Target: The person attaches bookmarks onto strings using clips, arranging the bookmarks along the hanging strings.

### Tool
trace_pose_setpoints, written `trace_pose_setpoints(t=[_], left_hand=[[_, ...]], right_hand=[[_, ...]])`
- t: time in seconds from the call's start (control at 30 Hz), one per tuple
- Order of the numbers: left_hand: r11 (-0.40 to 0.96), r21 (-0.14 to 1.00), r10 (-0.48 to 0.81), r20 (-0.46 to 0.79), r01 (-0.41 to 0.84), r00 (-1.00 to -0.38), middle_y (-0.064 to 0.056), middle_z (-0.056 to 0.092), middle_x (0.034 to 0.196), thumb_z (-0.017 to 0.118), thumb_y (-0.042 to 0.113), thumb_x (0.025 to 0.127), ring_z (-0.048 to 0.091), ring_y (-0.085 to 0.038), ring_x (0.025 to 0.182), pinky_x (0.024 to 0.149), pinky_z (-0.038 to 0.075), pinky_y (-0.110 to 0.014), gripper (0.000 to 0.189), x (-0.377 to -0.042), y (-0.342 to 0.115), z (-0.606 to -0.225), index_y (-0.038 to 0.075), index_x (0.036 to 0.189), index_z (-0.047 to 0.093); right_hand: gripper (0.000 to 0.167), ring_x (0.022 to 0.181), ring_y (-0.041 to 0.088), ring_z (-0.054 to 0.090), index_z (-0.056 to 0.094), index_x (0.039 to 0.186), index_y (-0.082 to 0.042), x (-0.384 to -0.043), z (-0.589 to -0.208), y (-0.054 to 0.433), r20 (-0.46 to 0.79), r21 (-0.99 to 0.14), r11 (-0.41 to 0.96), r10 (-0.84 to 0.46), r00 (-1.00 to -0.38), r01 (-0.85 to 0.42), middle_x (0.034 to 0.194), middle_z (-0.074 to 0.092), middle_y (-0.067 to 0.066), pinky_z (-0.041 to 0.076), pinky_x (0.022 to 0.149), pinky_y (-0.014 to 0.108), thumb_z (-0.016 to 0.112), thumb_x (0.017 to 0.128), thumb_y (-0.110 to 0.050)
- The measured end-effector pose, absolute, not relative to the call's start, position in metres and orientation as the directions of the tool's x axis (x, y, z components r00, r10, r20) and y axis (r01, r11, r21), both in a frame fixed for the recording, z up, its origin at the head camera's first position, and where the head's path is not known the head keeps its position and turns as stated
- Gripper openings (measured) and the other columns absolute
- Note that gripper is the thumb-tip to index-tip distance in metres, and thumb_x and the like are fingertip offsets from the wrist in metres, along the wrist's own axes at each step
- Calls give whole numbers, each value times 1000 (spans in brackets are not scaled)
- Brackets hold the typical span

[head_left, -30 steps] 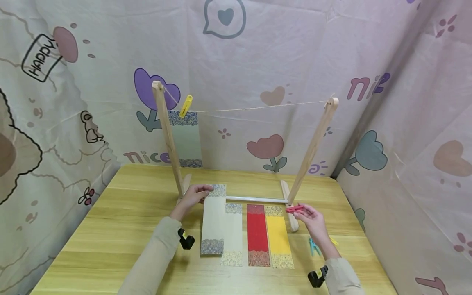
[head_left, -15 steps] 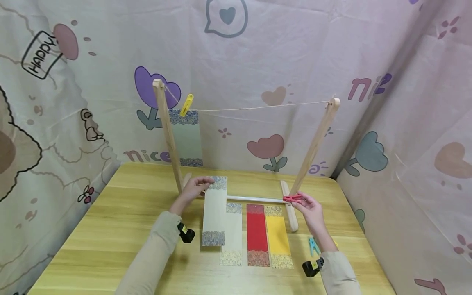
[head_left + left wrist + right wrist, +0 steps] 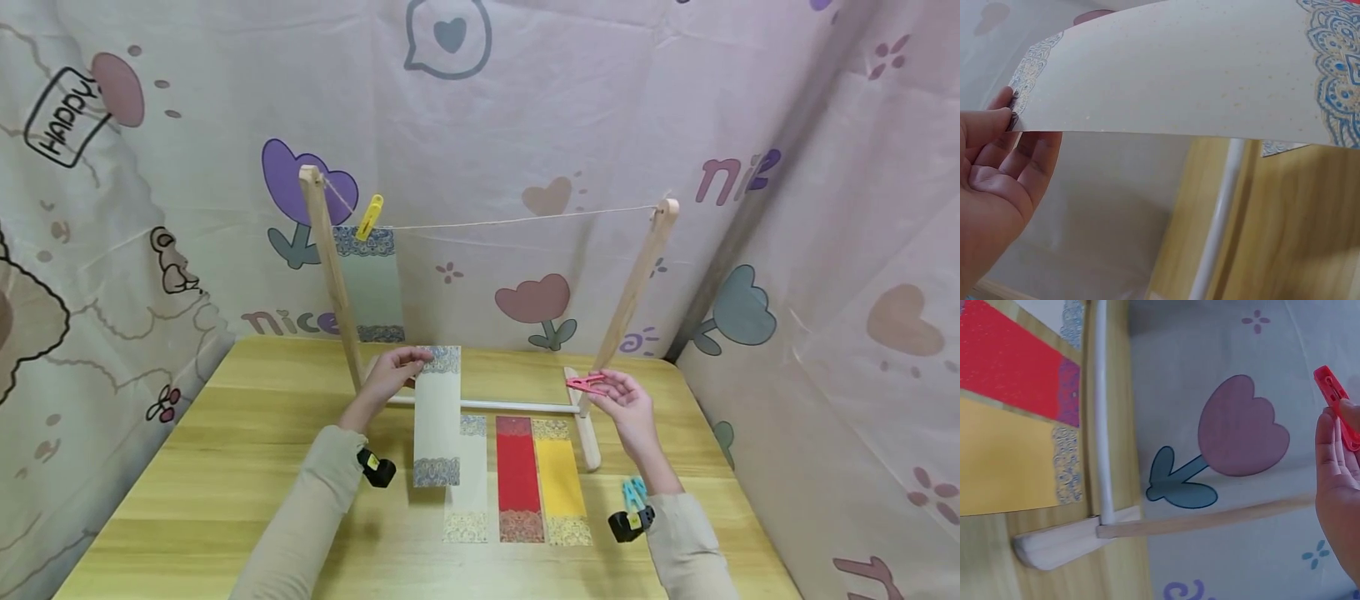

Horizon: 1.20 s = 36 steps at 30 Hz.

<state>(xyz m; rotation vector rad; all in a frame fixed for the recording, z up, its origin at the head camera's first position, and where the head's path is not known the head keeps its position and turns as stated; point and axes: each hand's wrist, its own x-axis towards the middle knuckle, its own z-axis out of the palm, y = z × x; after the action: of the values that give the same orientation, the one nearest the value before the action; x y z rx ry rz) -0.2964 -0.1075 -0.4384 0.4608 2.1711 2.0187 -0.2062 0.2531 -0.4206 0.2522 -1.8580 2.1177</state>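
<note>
White card (image 3: pixel 437 408), banded in blue pattern at both ends, hangs from the left grip (image 3: pixel 384 382), which pinches it between thumb and fingers near its upper left corner. Its lower part reaches down from that grip and, in the head view, covers a strip of the pale card (image 3: pixel 468 471) lying on the table (image 3: pixel 247 467).

To the other side, the right grip (image 3: pixel 626 404) pinches a red clip (image 3: pixel 587 384), its tip pointing toward the left grip, beside the right post (image 3: pixel 633 283).

Between the two grips and nearer the person, a red card (image 3: pixel 517 467) and a yellow card (image 3: pixel 560 477) lie side by side. Below the right grip is at least one blue clip (image 3: pixel 634 490). Beyond and above the left grip, a yellow clip (image 3: pixel 370 218) holds a green card (image 3: pixel 369 287) on the string (image 3: pixel 487 222). Low between the grips runs a bar (image 3: pixel 517 406), passing behind the white card.
</note>
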Motion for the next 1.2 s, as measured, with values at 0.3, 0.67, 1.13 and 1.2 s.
trace_pose_setpoints(t=[0.3,0.67,1.13,1.2], left_hand=[[37,988,293,136,153,-947,-17,53,115,40,-1,92,51,-11,82,63,47,-25,24,-299,-111,-428,-11,110,52],[6,983,298,176,186,-938,-22,50,118,39,-2,93,50,-10,85,64,47,-25,24,-301,-111,-416,-13,111,50],[17,976,289,202,216,-936,-19,51,117,38,-1,93,49,-10,86,66,47,-25,25,-306,-108,-401,-12,112,50],[18,975,285,207,221,-936,-20,51,117,38,-1,93,50,-10,86,66,47,-26,25,-307,-108,-398,-12,113,50]], right_hand=[[42,83,12,60,39,112,21,-217,-404,243,370,-921,-90,105,-923,-380,101,61,11,49,76,22,56,74,20],[40,83,14,61,42,108,20,-231,-384,228,441,-887,-129,49,-896,-443,100,64,8,50,75,24,56,72,23],[38,80,12,61,50,106,17,-253,-354,210,475,-880,-11,36,-879,-476,102,63,13,50,75,25,63,71,17],[38,80,12,61,50,107,16,-255,-350,208,483,-876,6,28,-875,-483,105,61,18,50,76,25,64,71,15]])
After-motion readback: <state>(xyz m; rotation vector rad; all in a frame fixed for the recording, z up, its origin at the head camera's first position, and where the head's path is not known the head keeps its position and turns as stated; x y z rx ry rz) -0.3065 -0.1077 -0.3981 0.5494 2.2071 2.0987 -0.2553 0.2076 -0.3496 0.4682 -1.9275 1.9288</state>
